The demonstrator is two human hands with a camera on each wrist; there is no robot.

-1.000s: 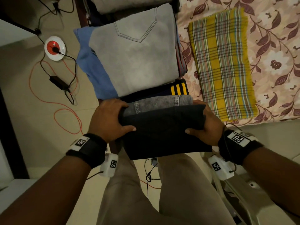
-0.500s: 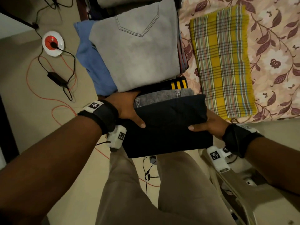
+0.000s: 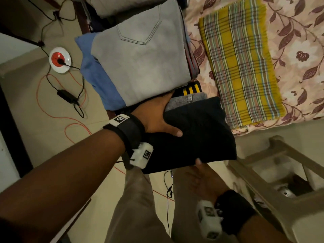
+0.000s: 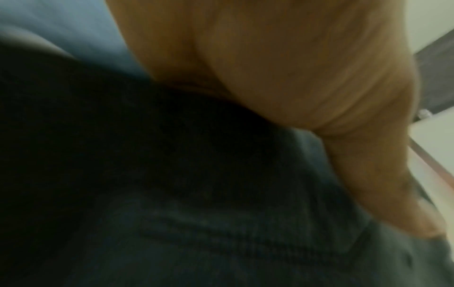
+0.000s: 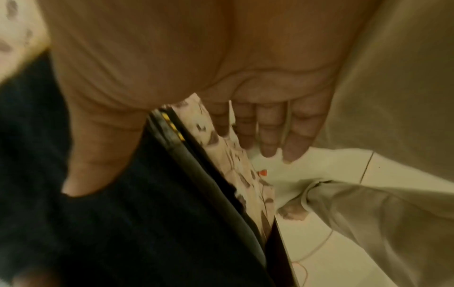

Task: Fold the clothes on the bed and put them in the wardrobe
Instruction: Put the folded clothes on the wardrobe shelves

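Black garment (image 3: 196, 134), folded flat, rectangular.

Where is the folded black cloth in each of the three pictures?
Head: black cloth sits in the middle, left hand gripping its left edge.
Left wrist: it fills the lower left, blurry.
Right wrist: it fills the lower left.
Shared landmark: floral bedsheet, also in the right wrist view.
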